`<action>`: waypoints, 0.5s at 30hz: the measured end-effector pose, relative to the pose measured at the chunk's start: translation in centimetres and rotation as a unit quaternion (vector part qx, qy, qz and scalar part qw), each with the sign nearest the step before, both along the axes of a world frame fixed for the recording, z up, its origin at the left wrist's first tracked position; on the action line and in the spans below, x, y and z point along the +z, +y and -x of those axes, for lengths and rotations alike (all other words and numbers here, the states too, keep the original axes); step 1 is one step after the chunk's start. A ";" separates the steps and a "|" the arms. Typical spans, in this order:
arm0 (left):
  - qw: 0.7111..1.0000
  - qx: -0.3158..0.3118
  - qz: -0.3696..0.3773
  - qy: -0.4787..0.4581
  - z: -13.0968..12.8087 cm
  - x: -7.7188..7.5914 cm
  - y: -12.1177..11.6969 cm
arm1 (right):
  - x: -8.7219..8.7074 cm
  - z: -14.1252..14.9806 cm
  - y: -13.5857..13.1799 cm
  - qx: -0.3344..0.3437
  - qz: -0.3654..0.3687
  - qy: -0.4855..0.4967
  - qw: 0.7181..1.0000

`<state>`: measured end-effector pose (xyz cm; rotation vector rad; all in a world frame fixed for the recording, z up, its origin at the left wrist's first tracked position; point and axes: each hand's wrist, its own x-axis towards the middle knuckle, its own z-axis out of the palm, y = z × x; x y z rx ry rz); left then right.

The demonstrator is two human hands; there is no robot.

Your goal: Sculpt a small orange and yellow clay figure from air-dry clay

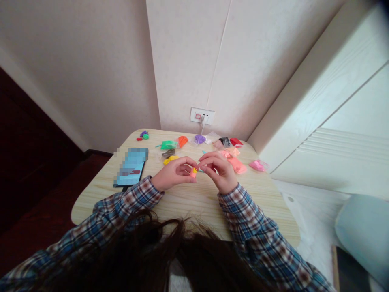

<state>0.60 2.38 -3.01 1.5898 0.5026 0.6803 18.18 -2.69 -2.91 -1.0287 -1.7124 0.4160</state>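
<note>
Above the middle of the table, my left hand point(174, 173) is closed on a small clay figure point(193, 173), peach-pink with a yellow piece on its upper part. Thumb and fingers pinch it from both sides. My right hand point(221, 170) comes in from the right, its thumb and forefinger pressed together close by the figure's top. Whether a tiny bit of clay sits between those fingertips is too small to make out. A yellow clay pack point(170, 159) lies just behind my left hand, and a peach clay pack point(237, 165) behind my right.
Along the table's point(194, 211) back lie a green clay pack point(169, 144), an orange one point(182, 141), a purple one point(199, 139) and a red one point(236, 142). A pink pack point(258, 165) rests at the right edge. A tablet-like screen point(131, 167) stands left. Behind is a wall socket point(202, 115).
</note>
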 end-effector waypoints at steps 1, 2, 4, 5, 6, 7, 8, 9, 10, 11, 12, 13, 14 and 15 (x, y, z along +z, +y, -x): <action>1.000 -0.005 0.006 -0.007 0.0 0.0 0.1 | 0.0 0.0 -0.1 0.006 -0.002 0.001 1.000; 1.000 -0.012 0.012 -0.013 0.0 0.0 0.1 | 0.1 0.1 -0.2 0.011 -0.004 0.002 1.000; 0.999 -0.024 0.021 -0.021 0.1 0.0 0.2 | 0.1 0.1 -0.3 0.015 -0.005 0.006 1.000; 0.999 -0.028 0.022 -0.024 0.1 0.0 0.2 | 0.1 0.1 -0.4 0.013 -0.005 0.008 1.000; 0.999 -0.029 0.020 -0.027 0.1 0.0 0.1 | 0.1 0.1 -0.4 0.008 -0.007 0.010 1.000; 0.999 -0.028 0.017 -0.029 0.1 0.1 0.1 | 0.1 0.1 -0.5 0.002 -0.011 0.012 1.000; 0.999 -0.024 0.014 -0.033 0.0 0.2 0.0 | 0.1 0.0 -0.5 -0.003 -0.016 0.014 1.000; 0.999 -0.019 0.012 -0.038 0.0 0.4 -0.1 | 0.2 0.0 -0.5 -0.008 -0.023 0.015 1.000; 0.999 -0.014 0.014 -0.044 0.0 0.5 -0.2 | 0.2 0.1 -0.4 -0.012 -0.030 0.015 0.999; 0.999 -0.008 0.017 -0.051 0.0 0.6 -0.3 | 0.3 0.1 -0.4 -0.016 -0.034 0.015 0.999; 0.998 -0.003 0.019 -0.059 0.0 0.7 -0.5 | 0.4 0.2 -0.5 -0.021 -0.037 0.012 0.999; 0.998 0.004 0.019 -0.067 0.0 0.8 -0.5 | 0.5 0.3 -0.5 -0.027 -0.039 0.007 0.999; 0.997 0.013 0.015 -0.077 -0.1 0.9 -0.6 | 0.6 0.4 -0.6 -0.035 -0.041 0.000 0.999; 0.996 0.023 0.007 -0.086 -0.1 0.9 -0.6 | 0.8 0.5 -0.7 -0.045 -0.044 -0.007 0.998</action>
